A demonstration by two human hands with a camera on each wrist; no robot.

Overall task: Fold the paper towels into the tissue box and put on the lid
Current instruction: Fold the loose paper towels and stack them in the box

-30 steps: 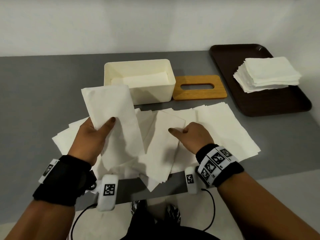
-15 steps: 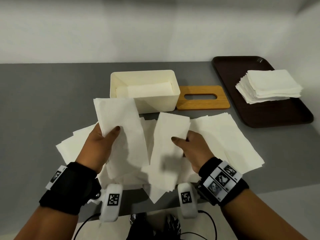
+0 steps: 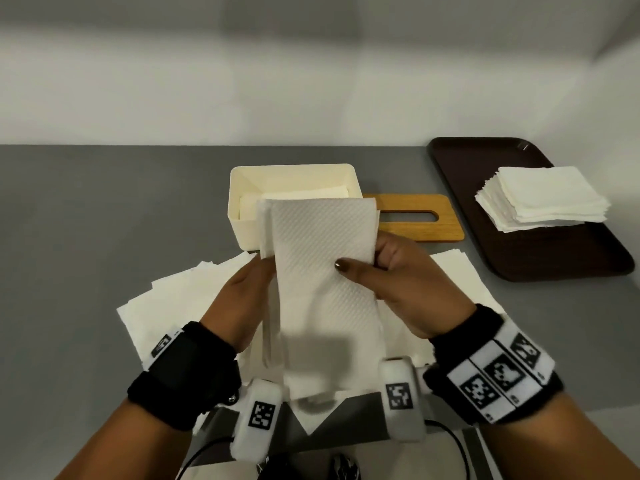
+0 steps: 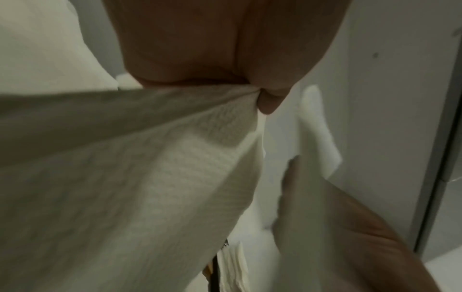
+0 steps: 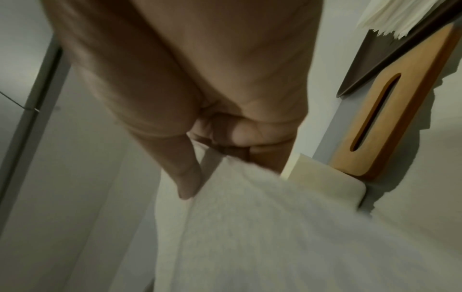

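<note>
White folded paper towel [image 3: 322,271] held up between both hands, above the loose sheets [image 3: 194,299] spread on the grey desk [image 3: 86,220]. Right hand [image 3: 405,289] pinches its right edge: thumb across the front face, fingers curled behind. Left hand [image 3: 247,299] grips the left edge; left wrist view shows the towel bunched into the hand's crease, fingertip [image 4: 268,102] poking out past it. Second layer of paper visible along the towel's left edge, so more than one ply or sheet there, cannot tell which.

Tissue box [image 3: 242,216], cream, lid off, sits just behind the held towel; the towel's top edge overlaps the box front in head view. White paper already lying inside the box. Wooden lid [image 3: 433,230] with slot lies flat on the desk, touching or just beside the box's right side. Brown tray [image 3: 460,174] further right carries a stack of square napkins [image 3: 543,199].

Both wrist views blurry; right one shows the lid, a box corner and the tray edge.
</note>
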